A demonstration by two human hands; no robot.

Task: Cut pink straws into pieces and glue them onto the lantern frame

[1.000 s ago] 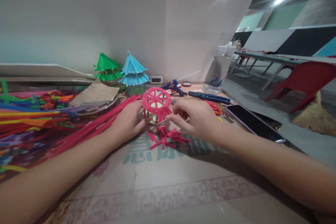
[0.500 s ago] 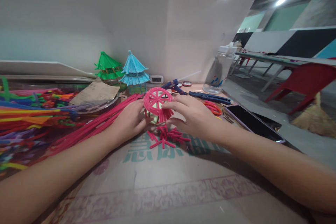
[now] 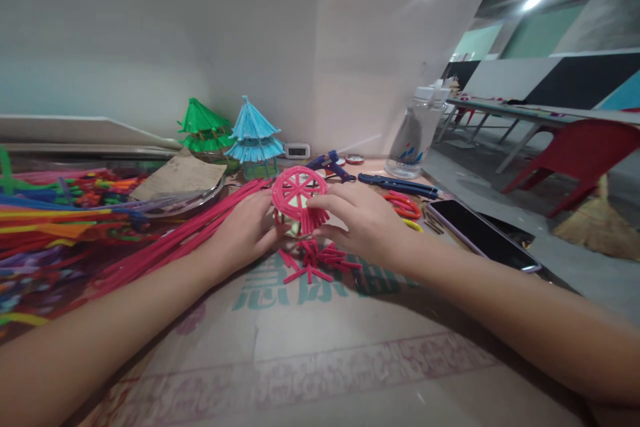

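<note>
A round pink pipe-cleaner frame (image 3: 300,191) with spokes and a short fringe at its front right stands at the centre. My left hand (image 3: 250,227) grips its left side, fingers partly behind it. My right hand (image 3: 357,217) has thumb and fingertips at the fringe on the right side, pinching there. Short cut pink pieces (image 3: 311,265) lie scattered on the cardboard just below. Long pink pipe cleaners (image 3: 175,247) run beside and under my left forearm.
Green (image 3: 203,125) and blue (image 3: 255,130) pagoda models stand behind, near a glue gun (image 3: 330,163). On the right are a bottle (image 3: 415,133), cutter (image 3: 397,185), orange-handled scissors (image 3: 404,203) and phone (image 3: 483,237). Colourful pipe cleaners (image 3: 65,220) pile up left.
The view has shifted very slightly. My right hand has moved a little at the fringe, and more of the yellow handle beside it shows.
</note>
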